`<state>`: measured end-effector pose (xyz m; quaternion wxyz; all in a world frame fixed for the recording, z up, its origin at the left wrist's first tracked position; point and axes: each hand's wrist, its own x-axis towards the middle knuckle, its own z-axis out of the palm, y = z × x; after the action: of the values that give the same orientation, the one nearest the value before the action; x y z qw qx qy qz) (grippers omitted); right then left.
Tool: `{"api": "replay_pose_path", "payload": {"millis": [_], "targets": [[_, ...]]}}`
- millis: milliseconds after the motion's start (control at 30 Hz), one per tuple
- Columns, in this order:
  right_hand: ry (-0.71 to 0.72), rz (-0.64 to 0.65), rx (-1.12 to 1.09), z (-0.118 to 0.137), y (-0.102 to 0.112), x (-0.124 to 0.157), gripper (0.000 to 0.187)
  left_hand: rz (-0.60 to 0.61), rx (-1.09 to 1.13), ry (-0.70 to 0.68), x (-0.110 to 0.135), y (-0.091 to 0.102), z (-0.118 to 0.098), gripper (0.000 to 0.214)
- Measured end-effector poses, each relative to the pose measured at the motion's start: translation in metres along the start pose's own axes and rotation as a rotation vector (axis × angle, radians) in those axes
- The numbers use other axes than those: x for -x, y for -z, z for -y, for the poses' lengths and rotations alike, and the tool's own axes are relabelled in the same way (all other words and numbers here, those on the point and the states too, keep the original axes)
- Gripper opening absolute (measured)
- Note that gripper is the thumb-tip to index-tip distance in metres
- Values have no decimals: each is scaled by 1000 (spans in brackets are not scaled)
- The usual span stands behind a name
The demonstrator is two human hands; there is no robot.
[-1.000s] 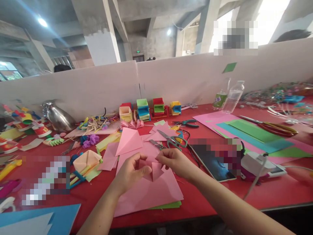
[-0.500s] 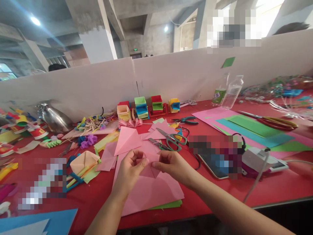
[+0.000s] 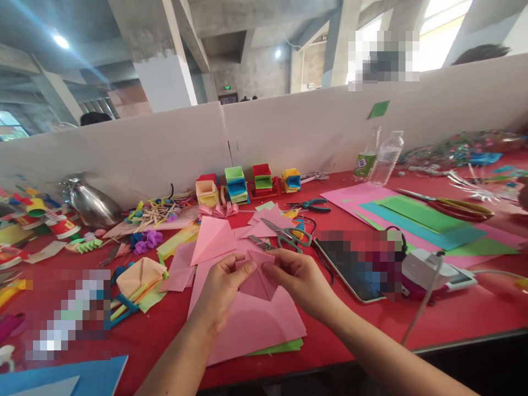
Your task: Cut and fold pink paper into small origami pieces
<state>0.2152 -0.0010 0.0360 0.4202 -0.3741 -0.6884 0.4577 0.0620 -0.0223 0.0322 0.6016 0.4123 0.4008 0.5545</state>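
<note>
A small folded sheet of pink paper (image 3: 259, 280) is held up between my two hands, its creases meeting near the middle. My left hand (image 3: 229, 278) pinches its left side between thumb and fingers. On its right side my right hand (image 3: 295, 272) grips it the same way, thumb on the front face. Beneath them lies a stack of large pink sheets (image 3: 247, 330) with a green sheet (image 3: 280, 347) poking out underneath. Just beyond my hands are green-handled scissors (image 3: 289, 234) and a creased pink square (image 3: 214, 239).
Folded paper boxes (image 3: 237, 184) stand along the white partition (image 3: 165, 143). Pliers (image 3: 309, 205), a phone (image 3: 346, 269) and a white charger (image 3: 424, 269) with a cable lie to the right. Bottles (image 3: 386, 157) stand farther back. A steel jug (image 3: 94, 203) is at the left.
My fingers have shifted on the pink paper, which now shows more of its creased face and stands more upright. The view has moved slightly.
</note>
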Motion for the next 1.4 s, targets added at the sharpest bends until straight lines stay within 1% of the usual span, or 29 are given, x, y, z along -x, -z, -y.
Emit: {"api": "replay_pose_path", "payload": {"millis": [67, 200, 267, 367, 467, 600, 733, 800, 900, 967, 1033, 1167, 1300, 1400], "targets": [[21, 24, -39, 1, 2, 1, 20, 48, 72, 17, -1, -4, 0, 18], [36, 33, -13, 1, 5, 2, 26, 18, 209, 100, -1, -5, 6, 15], [31, 19, 22, 2, 6, 1, 28, 25, 243, 93, 0, -3, 9, 14], [24, 23, 51, 6, 9, 1, 23, 41, 189, 30, 1, 0, 11, 14], [42, 45, 109, 10, 9, 2, 16, -26, 61, -38, 2, 2, 10, 13], [145, -15, 186, 14, 6, 5, 16, -110, 25, -78, 5, 1, 9, 10], [293, -78, 242, 16, 5, 7, 12, -140, 22, -91, 10, -2, 7, 11], [320, -86, 250, 17, 4, 7, 12, -137, 13, -97, 12, -3, 7, 13], [324, -71, 243, 17, 3, 7, 19, -116, 35, -85, 12, -1, 7, 15], [352, -66, 226, 16, 2, 7, 24, -115, 53, -70, 13, 1, 7, 14], [402, -53, 210, 14, 1, 7, 29, -114, 53, -64, 13, 3, 8, 12], [504, 24, 207, 9, 1, 7, 38, -95, 76, -54, 12, 7, 8, 13], [571, 45, 291, 7, 3, 6, 42, -95, 105, -73, 12, 7, 7, 15], [649, 78, 388, 8, 7, 5, 43, -106, 101, -95, 13, 5, 6, 19]]}}
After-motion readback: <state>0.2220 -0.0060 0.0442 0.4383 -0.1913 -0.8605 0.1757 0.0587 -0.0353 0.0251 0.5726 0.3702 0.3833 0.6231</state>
